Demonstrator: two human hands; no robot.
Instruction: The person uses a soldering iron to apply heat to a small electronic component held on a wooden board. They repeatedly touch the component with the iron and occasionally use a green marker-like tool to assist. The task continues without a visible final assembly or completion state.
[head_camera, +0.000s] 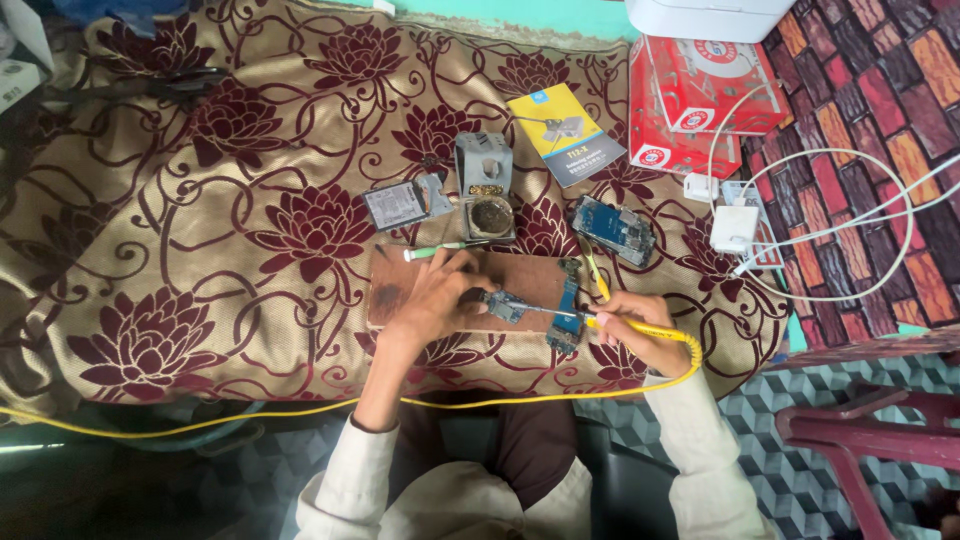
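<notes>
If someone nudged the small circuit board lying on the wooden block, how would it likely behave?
The circuit board looks thin and flat, so it is probably light and would slide rather than roll. The left hand pins it to the wooden block, which suggests it shifts easily. It is likely stiff but fragile near the soldering iron in the right hand.

The scene is lit by soft, even daylight, and only weak shadows are cast under the hands. The floral cloth (250, 200) is shown clearly in the middle, while the corners at 7 and 10 o'clock are left dim. Slight glare is seen on the white box (705, 15) at 1 o'clock. Straight lines are bent toward the edges, and small details are a little soft.
</notes>
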